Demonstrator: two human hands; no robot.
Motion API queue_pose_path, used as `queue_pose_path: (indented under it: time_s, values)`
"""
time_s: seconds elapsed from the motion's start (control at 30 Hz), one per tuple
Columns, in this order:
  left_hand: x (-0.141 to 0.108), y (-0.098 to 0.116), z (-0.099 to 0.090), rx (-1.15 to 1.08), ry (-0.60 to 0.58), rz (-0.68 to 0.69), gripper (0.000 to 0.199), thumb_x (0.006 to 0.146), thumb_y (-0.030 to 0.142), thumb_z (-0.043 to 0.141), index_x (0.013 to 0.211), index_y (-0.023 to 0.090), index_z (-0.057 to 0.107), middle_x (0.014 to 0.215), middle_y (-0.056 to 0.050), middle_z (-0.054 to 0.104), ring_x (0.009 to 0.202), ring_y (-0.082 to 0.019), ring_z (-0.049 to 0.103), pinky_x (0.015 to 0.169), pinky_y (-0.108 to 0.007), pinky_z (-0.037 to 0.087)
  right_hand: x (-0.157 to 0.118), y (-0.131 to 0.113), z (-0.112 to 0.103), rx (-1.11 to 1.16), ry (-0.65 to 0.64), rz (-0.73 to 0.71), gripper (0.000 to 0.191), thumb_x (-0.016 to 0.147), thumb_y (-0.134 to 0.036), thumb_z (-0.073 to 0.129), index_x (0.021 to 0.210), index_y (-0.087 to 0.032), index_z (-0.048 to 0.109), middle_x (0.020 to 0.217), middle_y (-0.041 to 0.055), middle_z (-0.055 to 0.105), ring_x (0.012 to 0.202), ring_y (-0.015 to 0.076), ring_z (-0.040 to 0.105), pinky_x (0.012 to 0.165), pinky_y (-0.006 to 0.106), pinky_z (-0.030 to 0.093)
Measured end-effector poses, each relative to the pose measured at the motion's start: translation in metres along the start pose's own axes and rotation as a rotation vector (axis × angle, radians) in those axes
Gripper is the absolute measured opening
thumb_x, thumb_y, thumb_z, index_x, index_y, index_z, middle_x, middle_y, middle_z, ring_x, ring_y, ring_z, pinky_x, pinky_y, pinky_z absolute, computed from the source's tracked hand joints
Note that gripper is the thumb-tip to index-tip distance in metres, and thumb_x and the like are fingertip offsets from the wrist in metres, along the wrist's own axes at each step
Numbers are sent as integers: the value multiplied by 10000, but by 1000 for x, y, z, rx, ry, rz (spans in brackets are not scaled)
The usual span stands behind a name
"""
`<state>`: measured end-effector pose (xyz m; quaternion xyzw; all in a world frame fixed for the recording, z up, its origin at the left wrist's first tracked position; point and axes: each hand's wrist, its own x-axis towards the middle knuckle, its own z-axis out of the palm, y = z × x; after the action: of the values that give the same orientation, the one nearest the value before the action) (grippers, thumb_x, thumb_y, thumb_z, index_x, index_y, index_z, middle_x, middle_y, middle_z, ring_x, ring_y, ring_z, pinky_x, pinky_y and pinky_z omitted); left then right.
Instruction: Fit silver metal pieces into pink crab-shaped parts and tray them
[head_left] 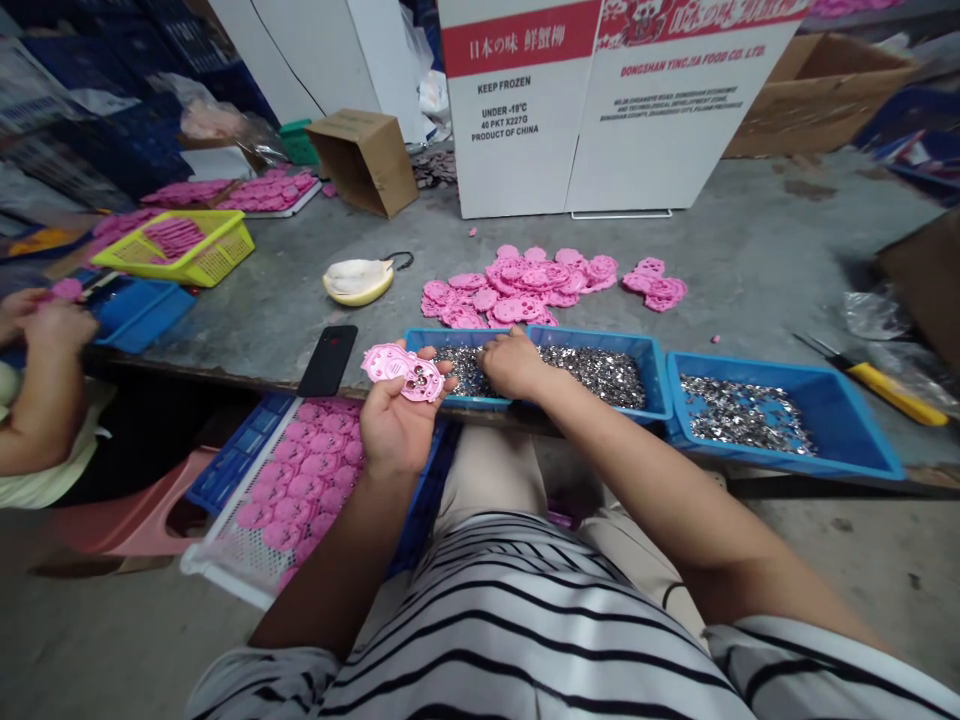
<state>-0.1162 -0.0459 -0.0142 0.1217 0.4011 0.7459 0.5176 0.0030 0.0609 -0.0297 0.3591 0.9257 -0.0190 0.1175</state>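
Many pink pieces [525, 285] lie on the grey table [750, 260]; left grip [397, 432] holds one piece [405, 373], right grip [516, 366] I cannot tell.

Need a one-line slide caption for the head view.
Left hand holding a pink molded piece, right hand at a blue bin of small silvery parts, more pink pieces piled beyond.

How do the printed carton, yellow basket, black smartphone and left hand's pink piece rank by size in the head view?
1. Printed carton
2. Yellow basket
3. Black smartphone and pink piece: too alike to rank
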Motion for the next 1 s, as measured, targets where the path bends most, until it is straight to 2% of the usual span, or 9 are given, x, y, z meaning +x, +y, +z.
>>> queue_pose_path:
  time_s: [0.27,0.47,0.57,0.67,0.73,0.8,0.9,1.0]
  values:
    - [1,-3,-2,35,-20,-4,559,726,145,458,1277,199,542,977,-71,747,741,-187,709,675,-320,575,-1,-1,2,96,53,52,326,853,-79,471,1066,-61,717,1082,241,711,1101,331,612,962,461,335]
    - [2,-9,-1,57,-31,-24,546,717,130,484,1256,199,541,857,-41,741,726,-194,711,658,-324,580,-2,2,9,264,156,88,288,848,-60,479,999,-76,723,1034,235,725,1070,330,628,982,479,332]
    - [1,-12,0,89,-40,-55,533,700,117,526,1227,192,537,821,-27,734,706,-185,715,622,-292,573,-3,7,9,417,232,124,246,862,-78,495,978,-109,711,1033,178,742,1026,280,653,953,427,390]
    - [-2,-15,2,107,-44,-70,523,684,121,557,1202,193,531,827,-24,733,697,-185,718,605,-286,572,-9,15,10,580,303,152,250,903,-109,458,1029,-108,673,1015,120,748,907,187,679,826,310,477]
    - [-4,-17,3,137,-57,-68,519,672,122,582,1183,197,531,832,-18,729,681,-183,713,586,-282,568,-17,19,14,736,368,150,265,914,-134,435,1059,-102,655,962,92,749,800,145,674,722,263,501]
    - [-6,-20,5,189,-91,-65,513,656,127,612,1158,194,531,822,-10,719,662,-177,703,559,-271,556,-29,22,19,1051,475,117,236,882,-198,501,1017,-116,676,867,62,744,718,137,653,643,255,501]
    - [-9,-27,9,275,-164,-83,494,636,151,655,1111,182,522,789,-3,700,631,-170,685,513,-251,531,-51,20,28,1550,588,57,201,741,-306,677,867,-158,729,732,19,712,647,134,607,584,259,478]
    - [-13,-35,14,329,-228,-110,472,628,187,695,1063,171,514,760,-1,684,591,-162,667,465,-234,504,-69,15,32,1667,562,68,213,665,-348,748,798,-182,741,700,3,695,615,121,572,599,273,468]
